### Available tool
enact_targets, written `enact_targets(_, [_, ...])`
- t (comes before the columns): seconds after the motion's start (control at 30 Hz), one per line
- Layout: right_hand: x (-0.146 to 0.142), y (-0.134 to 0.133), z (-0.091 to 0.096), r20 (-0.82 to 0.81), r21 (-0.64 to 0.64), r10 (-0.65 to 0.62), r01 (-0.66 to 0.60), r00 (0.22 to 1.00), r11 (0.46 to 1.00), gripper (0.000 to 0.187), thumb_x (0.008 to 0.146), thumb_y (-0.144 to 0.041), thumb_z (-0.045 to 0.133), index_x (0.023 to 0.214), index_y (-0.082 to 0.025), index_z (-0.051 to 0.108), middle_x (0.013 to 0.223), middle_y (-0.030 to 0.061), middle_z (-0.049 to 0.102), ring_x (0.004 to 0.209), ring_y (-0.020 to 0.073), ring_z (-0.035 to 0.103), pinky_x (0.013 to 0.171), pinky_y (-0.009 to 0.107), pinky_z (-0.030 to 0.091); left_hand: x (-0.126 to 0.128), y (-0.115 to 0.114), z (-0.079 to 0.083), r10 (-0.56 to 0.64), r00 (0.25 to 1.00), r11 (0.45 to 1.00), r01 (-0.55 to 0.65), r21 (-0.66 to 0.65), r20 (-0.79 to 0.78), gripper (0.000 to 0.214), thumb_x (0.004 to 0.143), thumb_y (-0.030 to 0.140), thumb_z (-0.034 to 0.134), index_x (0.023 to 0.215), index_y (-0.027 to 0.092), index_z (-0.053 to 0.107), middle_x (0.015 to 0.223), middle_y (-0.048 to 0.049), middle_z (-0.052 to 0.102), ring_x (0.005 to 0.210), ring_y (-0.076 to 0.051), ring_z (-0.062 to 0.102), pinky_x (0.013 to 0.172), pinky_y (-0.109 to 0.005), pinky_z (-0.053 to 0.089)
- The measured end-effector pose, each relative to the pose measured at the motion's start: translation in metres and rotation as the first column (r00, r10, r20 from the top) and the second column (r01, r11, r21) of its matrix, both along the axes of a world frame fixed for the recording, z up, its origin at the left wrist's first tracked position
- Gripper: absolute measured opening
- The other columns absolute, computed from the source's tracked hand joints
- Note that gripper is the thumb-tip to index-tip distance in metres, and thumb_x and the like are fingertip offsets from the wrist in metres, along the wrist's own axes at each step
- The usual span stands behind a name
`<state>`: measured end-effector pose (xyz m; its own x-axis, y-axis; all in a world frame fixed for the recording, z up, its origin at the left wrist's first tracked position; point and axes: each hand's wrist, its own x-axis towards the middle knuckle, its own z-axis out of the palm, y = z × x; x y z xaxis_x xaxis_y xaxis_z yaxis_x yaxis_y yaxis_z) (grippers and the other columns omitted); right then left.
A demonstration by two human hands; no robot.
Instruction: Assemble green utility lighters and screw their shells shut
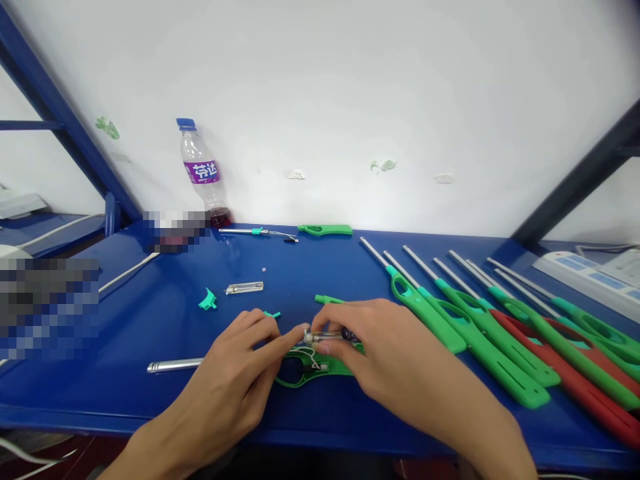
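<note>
My right hand (pixel 357 333) pinches a small clear fuel tank (pixel 325 337) with a dark end, just above an opened green lighter casing (pixel 300 380). My left hand (pixel 250 360) is wrapped over the neck of this casing, and its index finger reaches to the tank's left tip. Out past the left hand pokes the lighter's metal tube (pixel 175 365). Thin white wire (pixel 313 357) runs inside the casing. Part of another green piece (pixel 327 299) shows behind my right hand. A small teal part (pixel 273 314) lies by my left fingers.
Several assembled green and red long lighters (pixel 480 320) lie at the right. Behind my hands are another clear tank (pixel 244 288), a teal trigger (pixel 208 299), a metal tube with wires (pixel 257 232) and a green casing half (pixel 327 230). A bottle (pixel 203 170) leans against the wall.
</note>
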<state>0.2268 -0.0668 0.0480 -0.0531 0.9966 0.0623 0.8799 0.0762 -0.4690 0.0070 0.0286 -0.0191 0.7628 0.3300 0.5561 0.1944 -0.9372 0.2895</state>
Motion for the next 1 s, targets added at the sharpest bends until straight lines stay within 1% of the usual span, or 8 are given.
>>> enact_targets(0.13, [0.0014,0.0021,0.0001,0.011,-0.014,0.019,-0.019,1.0,1.0,0.017,0.107,-0.022,0.063,0.102,-0.032,0.076,0.096,-0.0043,0.082,0.087,0.0223,0.074,0.075,0.034,0.044,-0.0001,0.0004,-0.0027,-0.006,1.0,1.0,0.005,-0.017,-0.005,0.056,0.105,-0.003,0.044,0.15,0.027,0.061,0.095,-0.0017,0.06,0.085,-0.02,0.05,0.078,-0.032,0.045])
enact_targets(0.3, [0.0024,0.0026,-0.0001,-0.002,-0.004,0.021,-0.021,1.0,1.0,0.02,0.108,-0.02,0.061,0.101,-0.032,0.075,0.095,-0.0048,0.081,0.085,0.0213,0.074,0.074,0.033,0.045,0.0001,-0.0007,-0.0021,0.018,1.0,0.999,-0.018,-0.033,0.0,0.062,0.105,-0.003,0.043,0.155,0.032,0.057,0.094,-0.0006,0.059,0.083,-0.019,0.048,0.076,-0.032,0.043])
enact_targets(0.57, [0.0029,0.0024,-0.0008,-0.004,0.035,0.031,-0.03,1.0,0.999,0.024,0.107,-0.016,0.059,0.103,-0.031,0.077,0.095,-0.0031,0.081,0.088,0.0216,0.076,0.079,0.033,0.047,-0.0005,-0.0002,-0.0023,0.019,1.0,0.999,-0.019,-0.05,-0.006,0.064,0.107,-0.004,0.039,0.157,0.032,0.055,0.094,-0.0015,0.059,0.082,-0.019,0.046,0.075,-0.033,0.042])
enact_targets(0.77, [0.0024,0.0027,0.0008,0.015,0.076,0.055,-0.056,0.998,0.995,0.029,0.107,-0.014,0.054,0.109,-0.029,0.079,0.1,0.0024,0.081,0.092,0.0229,0.076,0.084,0.033,0.052,-0.0001,0.0007,-0.0001,0.021,1.0,0.999,-0.02,-0.034,0.007,0.066,0.106,-0.004,0.038,0.158,0.033,0.054,0.091,-0.0009,0.057,0.081,-0.018,0.048,0.073,-0.032,0.044])
enact_targets(0.93, [0.0028,0.0021,-0.0011,0.018,0.086,0.06,-0.061,0.998,0.994,0.031,0.106,-0.013,0.054,0.113,-0.031,0.079,0.1,0.0021,0.079,0.091,0.0227,0.075,0.081,0.033,0.052,-0.0015,0.0015,-0.0014,0.041,0.999,0.999,-0.04,-0.025,0.003,0.069,0.106,-0.004,0.038,0.16,0.036,0.051,0.093,-0.001,0.057,0.081,-0.018,0.049,0.072,-0.031,0.045])
enact_targets(1.0, [0.0056,0.0012,-0.003,0.029,0.104,0.058,-0.06,0.998,0.993,0.034,0.106,-0.012,0.053,0.117,-0.032,0.079,0.101,0.0019,0.079,0.09,0.0232,0.075,0.079,0.034,0.051,-0.0024,0.0017,-0.0012,0.062,0.998,0.998,-0.062,-0.015,0.001,0.07,0.106,-0.003,0.036,0.161,0.038,0.051,0.091,-0.0005,0.054,0.08,-0.018,0.05,0.07,-0.029,0.044])
